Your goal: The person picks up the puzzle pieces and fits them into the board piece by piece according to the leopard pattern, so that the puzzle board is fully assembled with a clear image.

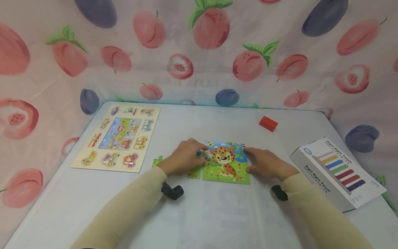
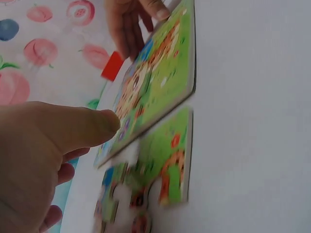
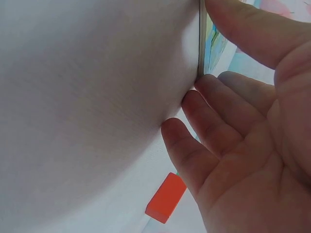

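Observation:
A square leopard puzzle board (image 1: pixel 227 162) lies mid-table, with a spotted cub on green grass. My left hand (image 1: pixel 183 157) is at its left edge, the thumb (image 2: pixel 92 128) stretched out and the other fingers loosely bent. Loose jigsaw pieces (image 2: pixel 170 145) lie beside the board, partly hidden below that hand in the head view; another green piece (image 1: pixel 157 160) shows near the left wrist. Along the right edge, my right hand (image 1: pixel 267 163) rests its fingertips on the table against the board's side (image 3: pixel 202 43), the thumb at the same edge.
A wooden vehicle puzzle (image 1: pixel 116 138) lies at the left. Toward the back right is a red block (image 1: pixel 268 123). A white box with colored strips pictured on it (image 1: pixel 339 173) stands at the right, near the forearm. Fruit-printed cloth (image 1: pixel 199 79) hangs behind the table.

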Available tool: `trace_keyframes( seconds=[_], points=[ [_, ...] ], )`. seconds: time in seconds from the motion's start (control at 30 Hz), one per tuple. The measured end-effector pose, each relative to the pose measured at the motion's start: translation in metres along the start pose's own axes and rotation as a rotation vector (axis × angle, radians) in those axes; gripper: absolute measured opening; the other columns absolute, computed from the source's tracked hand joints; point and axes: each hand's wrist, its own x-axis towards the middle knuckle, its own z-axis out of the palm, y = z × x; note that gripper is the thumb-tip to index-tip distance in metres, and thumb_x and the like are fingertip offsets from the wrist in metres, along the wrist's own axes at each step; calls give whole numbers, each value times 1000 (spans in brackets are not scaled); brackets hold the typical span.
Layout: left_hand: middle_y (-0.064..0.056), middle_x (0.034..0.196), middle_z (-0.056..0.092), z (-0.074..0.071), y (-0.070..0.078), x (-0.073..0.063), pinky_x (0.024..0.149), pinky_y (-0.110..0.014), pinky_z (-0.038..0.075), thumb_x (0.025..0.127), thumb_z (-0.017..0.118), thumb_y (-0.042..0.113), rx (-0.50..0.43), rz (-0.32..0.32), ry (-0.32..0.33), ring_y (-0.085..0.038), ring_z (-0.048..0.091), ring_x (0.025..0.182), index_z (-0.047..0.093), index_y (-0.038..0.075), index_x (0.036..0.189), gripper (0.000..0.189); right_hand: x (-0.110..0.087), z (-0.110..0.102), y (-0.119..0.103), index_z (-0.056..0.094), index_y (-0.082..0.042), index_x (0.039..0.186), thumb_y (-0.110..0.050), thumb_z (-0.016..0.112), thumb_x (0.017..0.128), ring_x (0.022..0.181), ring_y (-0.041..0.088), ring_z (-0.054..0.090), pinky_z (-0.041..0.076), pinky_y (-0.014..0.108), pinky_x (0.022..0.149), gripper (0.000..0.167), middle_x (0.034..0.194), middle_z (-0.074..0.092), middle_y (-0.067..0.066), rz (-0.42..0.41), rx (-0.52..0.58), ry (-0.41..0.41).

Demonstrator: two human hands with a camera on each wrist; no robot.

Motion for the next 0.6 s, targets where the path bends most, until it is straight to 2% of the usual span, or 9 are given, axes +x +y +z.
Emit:
trace_keyframes(
  seconds=[0.37,0.6],
  points=[
    [-3,125,66,-13,-33,-16,103,-46,39,87,74,22,27,-83,26,-25,52,123,68,12,130,45,1,1,0,38,-4,153,-24,81,86,141,47,31,28,62,110,82,154,38,24,19,-11,-2],
    [-5,127,64,-15,-49,-25,106,-48,37,88,76,26,22,-106,42,-27,51,125,66,12,132,47,1,0,-2,38,-4,153,-24,80,86,140,48,31,28,62,110,81,153,38,24,15,-19,-3]
  ],
)
